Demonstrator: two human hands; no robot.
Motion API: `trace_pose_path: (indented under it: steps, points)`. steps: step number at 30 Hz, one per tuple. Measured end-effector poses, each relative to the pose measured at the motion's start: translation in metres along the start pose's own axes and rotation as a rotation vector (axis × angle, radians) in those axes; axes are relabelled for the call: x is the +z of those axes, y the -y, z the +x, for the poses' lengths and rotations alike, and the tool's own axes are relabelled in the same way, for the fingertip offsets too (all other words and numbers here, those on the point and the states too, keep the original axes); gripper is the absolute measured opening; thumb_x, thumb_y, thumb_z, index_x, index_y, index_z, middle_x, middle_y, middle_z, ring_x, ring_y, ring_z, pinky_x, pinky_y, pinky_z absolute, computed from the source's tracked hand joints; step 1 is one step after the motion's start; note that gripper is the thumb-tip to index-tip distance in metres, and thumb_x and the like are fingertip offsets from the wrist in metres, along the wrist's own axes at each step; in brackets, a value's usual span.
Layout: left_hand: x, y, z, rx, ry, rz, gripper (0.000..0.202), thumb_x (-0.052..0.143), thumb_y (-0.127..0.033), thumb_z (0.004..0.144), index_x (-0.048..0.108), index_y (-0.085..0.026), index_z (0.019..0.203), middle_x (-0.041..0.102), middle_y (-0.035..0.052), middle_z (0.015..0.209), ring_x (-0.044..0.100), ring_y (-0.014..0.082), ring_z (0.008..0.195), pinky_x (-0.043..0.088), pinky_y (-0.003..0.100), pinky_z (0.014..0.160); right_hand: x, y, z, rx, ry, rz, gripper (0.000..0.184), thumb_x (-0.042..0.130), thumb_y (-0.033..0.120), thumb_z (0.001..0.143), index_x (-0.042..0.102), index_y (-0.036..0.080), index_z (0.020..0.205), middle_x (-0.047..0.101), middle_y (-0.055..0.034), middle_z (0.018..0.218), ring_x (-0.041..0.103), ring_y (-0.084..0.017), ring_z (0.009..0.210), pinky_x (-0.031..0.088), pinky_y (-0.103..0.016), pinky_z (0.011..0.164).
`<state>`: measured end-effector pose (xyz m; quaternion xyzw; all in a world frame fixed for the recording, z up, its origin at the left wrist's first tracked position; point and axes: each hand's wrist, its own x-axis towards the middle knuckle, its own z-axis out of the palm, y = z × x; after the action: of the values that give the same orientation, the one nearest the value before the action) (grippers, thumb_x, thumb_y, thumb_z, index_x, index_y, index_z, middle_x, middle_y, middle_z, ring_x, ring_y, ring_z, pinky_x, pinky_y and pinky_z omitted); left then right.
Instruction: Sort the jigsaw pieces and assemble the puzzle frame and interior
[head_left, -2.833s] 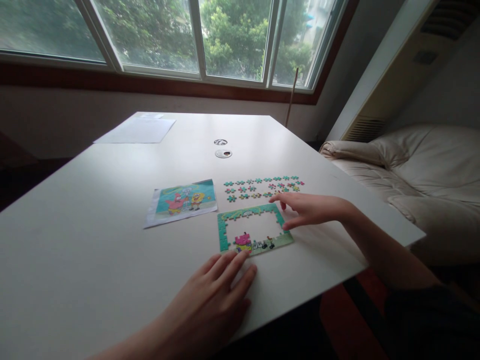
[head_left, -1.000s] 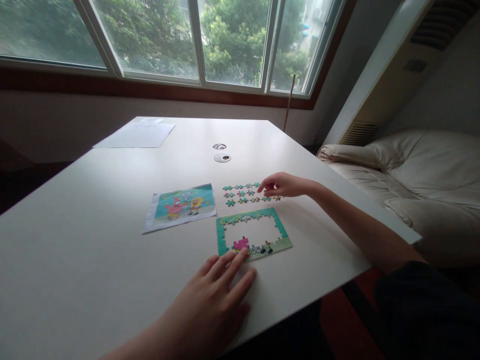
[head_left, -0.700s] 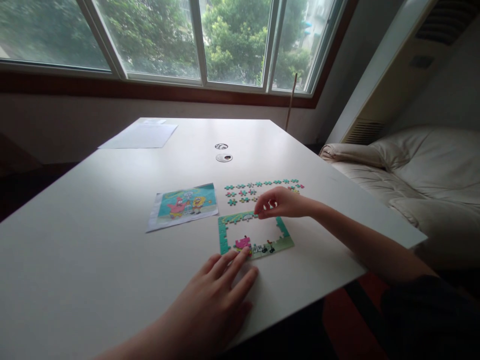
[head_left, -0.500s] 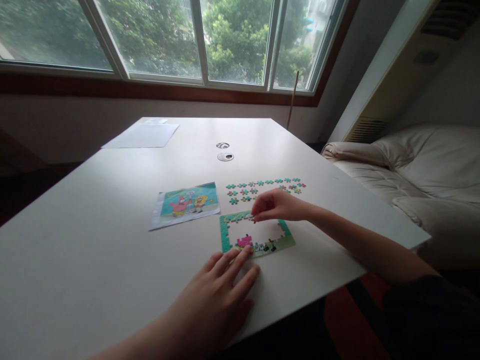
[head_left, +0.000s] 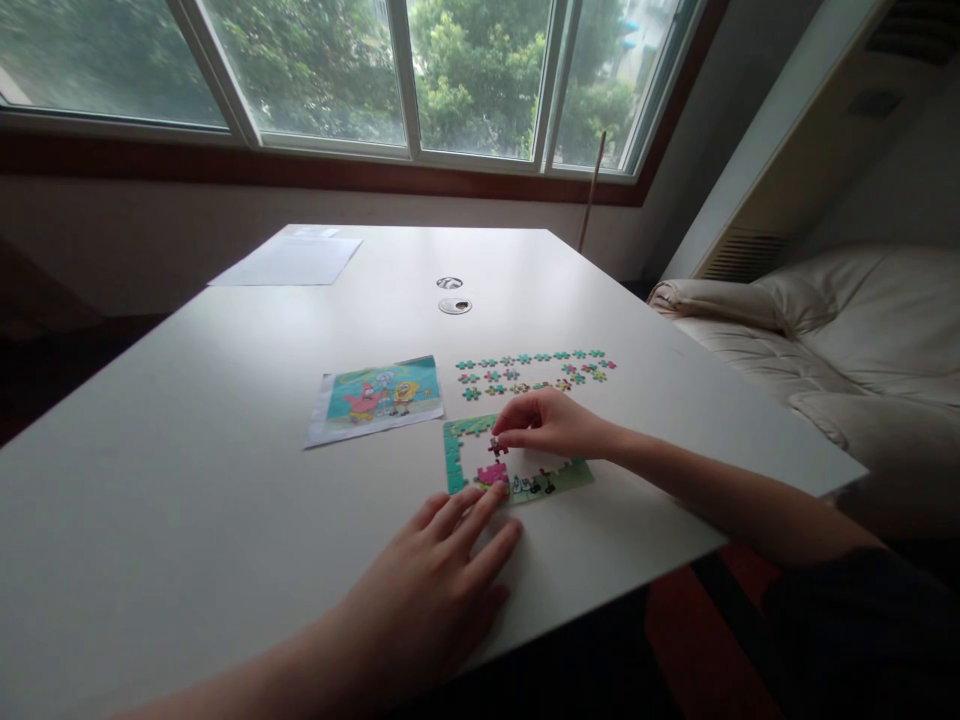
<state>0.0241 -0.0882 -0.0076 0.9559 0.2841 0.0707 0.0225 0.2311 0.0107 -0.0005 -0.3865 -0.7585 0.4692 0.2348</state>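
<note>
My right hand (head_left: 551,425) hovers over the half-built puzzle frame (head_left: 456,462), pinching a small puzzle piece (head_left: 495,446) between thumb and fingertips just above the pink patch (head_left: 491,473) at the frame's lower edge. My left hand (head_left: 431,590) lies flat on the white table (head_left: 187,480), fingers spread, fingertips touching the frame's near edge. Loose puzzle pieces (head_left: 525,370) lie in rows beyond the frame. A printed reference picture (head_left: 379,398) of cartoon figures lies to the frame's left.
A sheet of paper (head_left: 289,260) lies at the table's far left. Two round cable holes (head_left: 454,295) sit in the middle. A cream cushioned seat (head_left: 840,340) stands right of the table, and windows run along the far wall. A thin stick (head_left: 591,190) leans in the corner.
My right hand went to the loose pieces, picked one up and carried it back over the frame, now down near the pink patch. My left hand stayed flat at the frame's edge.
</note>
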Motion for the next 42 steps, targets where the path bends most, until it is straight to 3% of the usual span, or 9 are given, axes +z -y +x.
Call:
trace_pose_path:
  steps: [10,34,38,42]
  points:
    - [0.002,0.000,-0.001,0.001,-0.006,0.019,0.034,0.041,-0.029,0.091,0.048,-0.021,0.123,0.044,0.0127,0.136,0.046,0.0307,0.116,0.041,0.047,0.090,0.014,0.004,-0.006,-0.027,-0.106,-0.287,0.013,0.061,0.024,0.077,0.069,0.015,0.084,0.067,-0.0017,0.072,0.055,-0.009,0.063,0.040,-0.021,0.059]
    - [0.009,0.001,-0.003,0.012,-0.046,0.070,0.037,0.045,-0.021,0.087,0.047,-0.022,0.124,0.045,0.0115,0.134,0.045,0.0305,0.116,0.040,0.045,0.091,0.017,-0.001,-0.009,-0.154,-0.113,-0.463,0.010,0.062,0.025,0.078,0.066,0.016,0.080,0.061,-0.0008,0.069,0.052,-0.009,0.063,0.038,-0.019,0.060]
    - [0.008,0.001,-0.003,0.014,-0.038,0.072,0.038,0.045,-0.020,0.087,0.046,-0.021,0.125,0.045,0.0125,0.135,0.044,0.0308,0.117,0.040,0.045,0.092,0.009,0.001,-0.007,-0.193,-0.118,-0.501,0.009,0.060,0.022,0.079,0.066,0.016,0.080,0.062,-0.0013,0.071,0.053,-0.009,0.065,0.038,-0.019,0.061]
    - [0.008,0.002,-0.004,0.029,-0.041,0.064,0.039,0.045,-0.019,0.087,0.045,-0.020,0.126,0.043,0.0136,0.136,0.045,0.0312,0.117,0.042,0.045,0.091,-0.022,0.000,-0.003,-0.158,-0.193,-0.580,0.011,0.057,0.022,0.079,0.066,0.017,0.081,0.063,-0.0007,0.071,0.052,-0.009,0.062,0.038,-0.020,0.061]
